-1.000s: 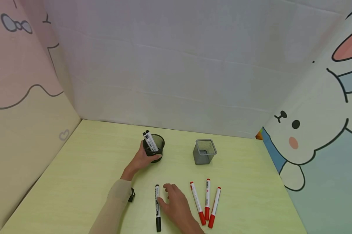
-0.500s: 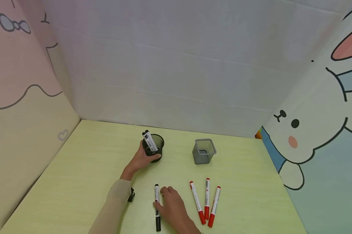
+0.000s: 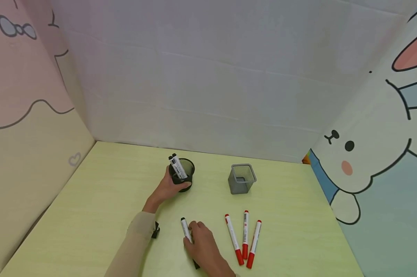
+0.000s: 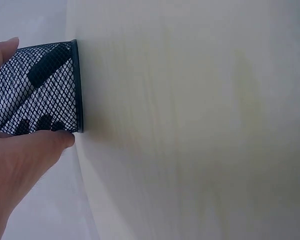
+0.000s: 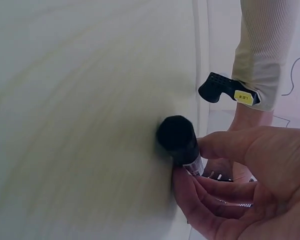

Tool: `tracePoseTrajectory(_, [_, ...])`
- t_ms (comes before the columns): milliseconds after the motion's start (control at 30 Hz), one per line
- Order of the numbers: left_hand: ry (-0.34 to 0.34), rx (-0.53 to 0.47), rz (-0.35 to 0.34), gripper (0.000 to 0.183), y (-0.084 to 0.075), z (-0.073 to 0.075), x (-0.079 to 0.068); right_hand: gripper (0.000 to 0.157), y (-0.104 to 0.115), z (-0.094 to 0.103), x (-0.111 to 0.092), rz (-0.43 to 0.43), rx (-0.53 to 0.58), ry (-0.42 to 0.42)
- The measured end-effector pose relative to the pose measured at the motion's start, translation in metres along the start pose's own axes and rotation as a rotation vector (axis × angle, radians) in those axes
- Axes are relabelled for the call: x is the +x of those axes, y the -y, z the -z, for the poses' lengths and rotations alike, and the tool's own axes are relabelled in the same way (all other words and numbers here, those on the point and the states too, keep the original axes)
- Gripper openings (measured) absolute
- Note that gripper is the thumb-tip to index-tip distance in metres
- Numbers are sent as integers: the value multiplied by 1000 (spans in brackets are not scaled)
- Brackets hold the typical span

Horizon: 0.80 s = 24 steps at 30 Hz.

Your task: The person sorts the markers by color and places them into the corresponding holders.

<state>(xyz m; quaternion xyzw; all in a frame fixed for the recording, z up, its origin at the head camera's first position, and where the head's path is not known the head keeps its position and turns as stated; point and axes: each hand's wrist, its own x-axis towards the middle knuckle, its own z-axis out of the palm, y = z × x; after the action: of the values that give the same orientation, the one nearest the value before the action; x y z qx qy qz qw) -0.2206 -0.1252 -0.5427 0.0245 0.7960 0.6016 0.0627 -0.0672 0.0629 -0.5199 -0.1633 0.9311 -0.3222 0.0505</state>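
Note:
My left hand grips a round black mesh pen cup, thumb and fingers on either side of its wall. Two white markers with black ends lean inside that cup. Nearer to me, my right hand pinches a white marker with a black cap between thumb and fingers. In the right wrist view the black cap points at the camera, close over the table surface. The hand covers the marker's middle in the head view.
Three white markers with red caps lie to the right of my right hand. A square grey mesh pen holder stands behind them on the pale yellow table. A white wall closes off the back.
My right hand has moved left onto the black-capped marker and taken hold of it. That marker has turned from nearly straight to slanted. The left hand and cup stay put.

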Motion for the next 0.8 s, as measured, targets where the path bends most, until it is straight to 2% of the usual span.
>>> tracePoseTrajectory(367, [7,-16,2,98,-1,0,-1,19,-1,-1,-1,54,-55,-93])
tracePoseTrajectory(667, [9,-7,3,97,-2,0,-1,19,0,5,3,6,10,-41])
tracePoseTrajectory(800, [8,-10,4,97,-3,0,-2,20,-1,9,6,7,16,-53])
